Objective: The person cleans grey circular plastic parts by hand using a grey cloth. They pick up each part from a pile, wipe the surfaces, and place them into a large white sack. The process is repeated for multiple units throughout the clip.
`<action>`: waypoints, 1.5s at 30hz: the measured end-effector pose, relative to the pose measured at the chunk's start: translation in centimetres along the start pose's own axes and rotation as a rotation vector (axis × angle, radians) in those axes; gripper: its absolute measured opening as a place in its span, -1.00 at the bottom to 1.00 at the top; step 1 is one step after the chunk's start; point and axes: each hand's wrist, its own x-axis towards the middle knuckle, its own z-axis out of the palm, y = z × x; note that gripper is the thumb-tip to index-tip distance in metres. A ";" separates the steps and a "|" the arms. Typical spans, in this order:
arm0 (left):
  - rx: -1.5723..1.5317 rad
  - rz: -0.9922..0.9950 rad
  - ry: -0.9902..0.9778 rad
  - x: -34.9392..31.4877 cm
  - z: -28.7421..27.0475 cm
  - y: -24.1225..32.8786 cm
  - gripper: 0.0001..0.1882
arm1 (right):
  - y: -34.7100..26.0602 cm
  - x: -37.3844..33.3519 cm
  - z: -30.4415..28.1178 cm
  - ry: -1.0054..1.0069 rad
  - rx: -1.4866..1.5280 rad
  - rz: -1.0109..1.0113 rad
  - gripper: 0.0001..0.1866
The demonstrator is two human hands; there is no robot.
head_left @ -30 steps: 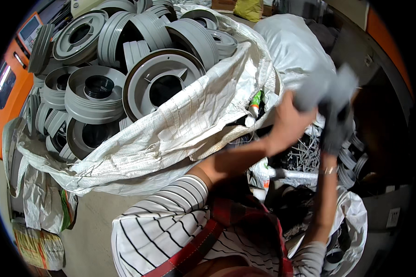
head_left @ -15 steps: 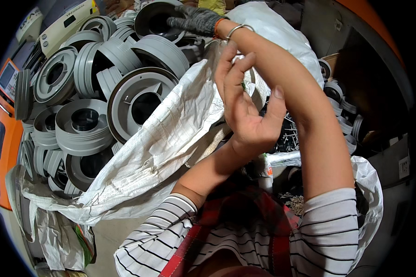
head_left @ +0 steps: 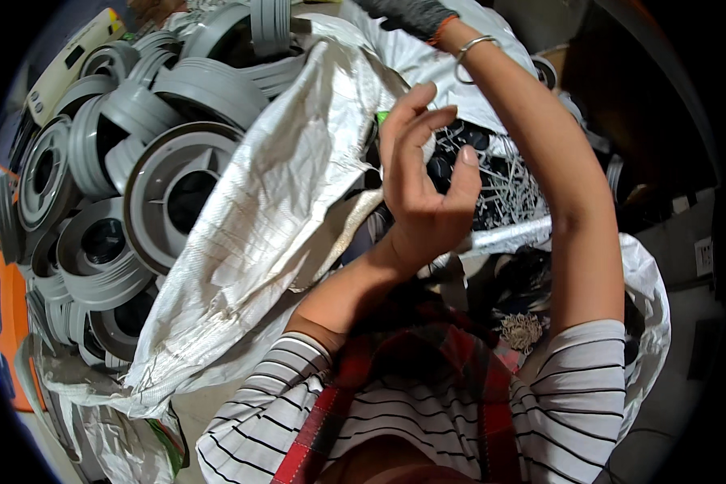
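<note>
My bare left hand [head_left: 427, 173] is raised palm-up over the edge of the white woven sack [head_left: 250, 202], fingers loosely curled and apart, with nothing in it. At the upper edge, my right hand [head_left: 407, 18] wears a dark grey glove with an orange cuff; its fingers are partly cut off and what they do is hidden. A metal bangle [head_left: 468, 52] circles the right wrist. To the left of the sack lie many grey ring-shaped plastic parts, among them a large ring with a black centre [head_left: 141, 194] and a ribbed stack [head_left: 270, 26] standing on its side.
Beyond my left hand sits a heap of thin pale sticks [head_left: 508, 189] among black parts. A white bag [head_left: 641, 302] stands at the right, and small tan pieces [head_left: 522, 331] lie beside my body. An orange machine [head_left: 12, 339] is at the far left.
The view has shifted, so the grey parts sit further left. My gloved right hand has moved up and right, away from the grey rings. The left hand stays raised and empty.
</note>
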 end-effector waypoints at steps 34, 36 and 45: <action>0.211 0.231 -0.532 -10.0 2.2 -12.9 -0.72 | -10.8 -30.1 3.5 -0.975 0.047 0.980 -0.46; 0.123 0.077 -0.540 -12.1 2.4 -14.4 -0.72 | -9.5 -33.0 5.8 -0.966 -0.005 0.966 -0.68; 0.126 -0.465 -0.719 -19.1 1.7 -18.2 -0.70 | -3.5 -19.7 2.0 -0.005 0.268 0.667 -0.62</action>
